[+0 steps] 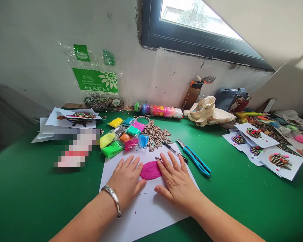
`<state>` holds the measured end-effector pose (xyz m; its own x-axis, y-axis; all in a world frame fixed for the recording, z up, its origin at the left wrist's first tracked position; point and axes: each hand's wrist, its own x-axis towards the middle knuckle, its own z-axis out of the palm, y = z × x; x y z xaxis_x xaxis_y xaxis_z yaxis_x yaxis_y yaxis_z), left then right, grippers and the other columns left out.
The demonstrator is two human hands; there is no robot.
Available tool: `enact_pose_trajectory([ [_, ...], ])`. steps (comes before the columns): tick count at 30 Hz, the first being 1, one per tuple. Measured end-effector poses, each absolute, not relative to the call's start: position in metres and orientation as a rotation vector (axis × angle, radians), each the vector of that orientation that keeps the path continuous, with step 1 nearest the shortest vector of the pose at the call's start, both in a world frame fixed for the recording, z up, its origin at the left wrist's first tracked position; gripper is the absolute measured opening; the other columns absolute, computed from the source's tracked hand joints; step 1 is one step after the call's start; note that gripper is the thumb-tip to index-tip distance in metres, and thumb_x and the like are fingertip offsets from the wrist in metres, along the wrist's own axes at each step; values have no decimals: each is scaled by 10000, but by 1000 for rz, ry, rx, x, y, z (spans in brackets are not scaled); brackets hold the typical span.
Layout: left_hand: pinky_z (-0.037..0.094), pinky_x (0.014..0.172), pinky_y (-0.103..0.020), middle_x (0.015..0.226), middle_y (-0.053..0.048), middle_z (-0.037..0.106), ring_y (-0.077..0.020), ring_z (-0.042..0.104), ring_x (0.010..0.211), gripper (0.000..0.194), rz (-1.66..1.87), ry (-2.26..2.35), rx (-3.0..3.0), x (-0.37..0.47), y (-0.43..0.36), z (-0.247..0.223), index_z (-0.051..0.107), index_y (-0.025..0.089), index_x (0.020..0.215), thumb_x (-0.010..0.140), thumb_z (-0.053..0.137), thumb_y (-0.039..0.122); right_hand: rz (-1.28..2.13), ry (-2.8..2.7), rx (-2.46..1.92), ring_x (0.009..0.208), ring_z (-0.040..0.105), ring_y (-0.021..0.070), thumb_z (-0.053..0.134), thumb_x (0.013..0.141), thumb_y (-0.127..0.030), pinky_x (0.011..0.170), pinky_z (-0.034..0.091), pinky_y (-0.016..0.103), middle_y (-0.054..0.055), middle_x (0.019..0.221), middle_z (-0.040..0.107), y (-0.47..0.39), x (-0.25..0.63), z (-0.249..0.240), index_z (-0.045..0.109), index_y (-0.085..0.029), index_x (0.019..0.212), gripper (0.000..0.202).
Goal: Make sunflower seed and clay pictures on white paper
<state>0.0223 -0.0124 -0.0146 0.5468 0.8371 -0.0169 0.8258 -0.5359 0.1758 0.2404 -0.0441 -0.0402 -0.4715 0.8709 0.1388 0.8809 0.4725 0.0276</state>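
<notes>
One magenta clay oval point(150, 170), flat on white paper point(138, 218). Left hand point(125, 179) and right hand point(178, 181) touching the oval's sides, each grip spread wide. One blue cutter point(195, 159) on worktop point(237, 201).

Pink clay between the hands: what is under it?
The clay lies on a white sheet, which rests on the green table. The spot directly beneath is covered; the left hand and right hand hide more sheet beside it.

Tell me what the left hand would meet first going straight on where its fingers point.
Probably the dark-pink clay packet, just beyond the left hand; exact depth is unclear.
</notes>
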Motion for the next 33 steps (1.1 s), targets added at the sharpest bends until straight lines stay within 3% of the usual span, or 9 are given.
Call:
enact_pose_trajectory([
  [5,283,1061,-594,1400,-156,456,-366,347,1320,455,-18,1438,2576,25,-13,-9,544,127,1277,863,523,318,-161,-2628,-1550,1403,73,358,299,898,-631,1098,14,593,80,1529,224,-44,240,-42,279,-178,1459,721],
  [10,263,1079,-579,1425,-144,426,-355,315,1340,475,-84,1447,2551,25,-14,-6,516,129,1306,875,505,327,-178,-2612,-1535,1403,57,366,308,898,-624,1092,22,597,90,1543,152,-46,239,-40,235,-167,1472,737],
  [19,248,1088,-574,1436,-137,413,-347,297,1350,477,-100,1453,2544,27,-13,-7,509,133,1314,882,496,336,-103,-2631,-1495,1403,54,361,315,902,-617,1089,0,609,64,1535,190,-45,239,-42,235,-168,1470,729],
  [33,249,1086,-569,1424,-142,431,-345,314,1340,490,-68,1448,2557,26,-15,-10,504,124,1313,874,518,341,113,-2693,-1375,1409,-6,353,302,898,-631,1097,-41,603,56,1543,126,-54,227,-32,72,-171,1493,787],
])
